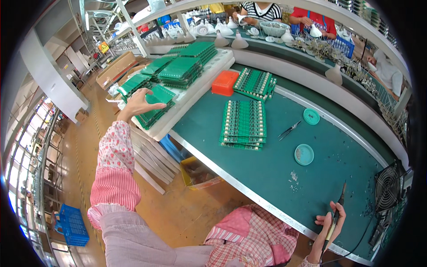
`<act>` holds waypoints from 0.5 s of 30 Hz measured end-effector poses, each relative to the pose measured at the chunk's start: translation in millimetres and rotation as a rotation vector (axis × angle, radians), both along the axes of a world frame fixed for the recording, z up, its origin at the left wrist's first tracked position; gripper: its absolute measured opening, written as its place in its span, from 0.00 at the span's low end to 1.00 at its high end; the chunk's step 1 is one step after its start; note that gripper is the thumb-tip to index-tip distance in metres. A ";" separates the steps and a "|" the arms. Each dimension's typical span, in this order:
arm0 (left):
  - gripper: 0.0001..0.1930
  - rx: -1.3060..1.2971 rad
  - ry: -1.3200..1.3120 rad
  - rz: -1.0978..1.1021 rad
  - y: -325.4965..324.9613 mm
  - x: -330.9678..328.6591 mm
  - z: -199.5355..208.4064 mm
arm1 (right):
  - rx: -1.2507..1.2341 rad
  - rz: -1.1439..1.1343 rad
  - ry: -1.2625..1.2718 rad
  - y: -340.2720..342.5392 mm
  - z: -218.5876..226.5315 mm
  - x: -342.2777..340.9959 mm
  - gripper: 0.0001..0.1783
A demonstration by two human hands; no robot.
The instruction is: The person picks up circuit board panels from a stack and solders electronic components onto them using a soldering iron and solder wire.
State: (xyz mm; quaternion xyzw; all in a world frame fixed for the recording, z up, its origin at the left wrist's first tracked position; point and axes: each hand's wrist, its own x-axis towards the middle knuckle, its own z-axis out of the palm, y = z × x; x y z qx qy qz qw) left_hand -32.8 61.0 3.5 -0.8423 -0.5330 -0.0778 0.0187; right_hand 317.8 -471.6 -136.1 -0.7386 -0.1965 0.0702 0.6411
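Note:
My left hand [138, 103] reaches out over the near stack of green circuit boards [155, 116] on a white foam slab [187, 100]. Its thumb and fingers are spread apart, and I see no board gripped between them. A soldering iron [330, 231] is in my right hand [336, 217], at the bench's front right, with its tip pointing up and away. In the middle of the green bench mat lies a pile of circuit boards fitted with small parts [243, 122]. Another fitted pile [254, 83] is behind it, beside an orange-red box [224, 83].
Tweezers [289, 130] lie near two turquoise dishes, one farther back [311, 116] and one nearer [304, 155]. Tiny loose parts [294, 177] are scattered on the mat. A black fan [388, 187] stands at the right. Beyond the bench, people work at a line of white lamp housings [239, 41].

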 end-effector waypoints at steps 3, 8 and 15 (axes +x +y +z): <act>0.62 -0.194 -0.020 -0.019 13.9 -7.1 -7.9 | -0.004 -0.017 -0.014 0.0 -2.8 1.9 0.21; 0.68 -0.253 -0.062 -0.047 15.0 -9.7 -10.1 | -0.018 -0.046 -0.028 0.9 -2.7 -0.7 0.21; 0.67 -0.269 -0.013 -0.002 6.2 -13.0 3.0 | -0.048 -0.053 -0.021 -0.3 0.0 -2.9 0.20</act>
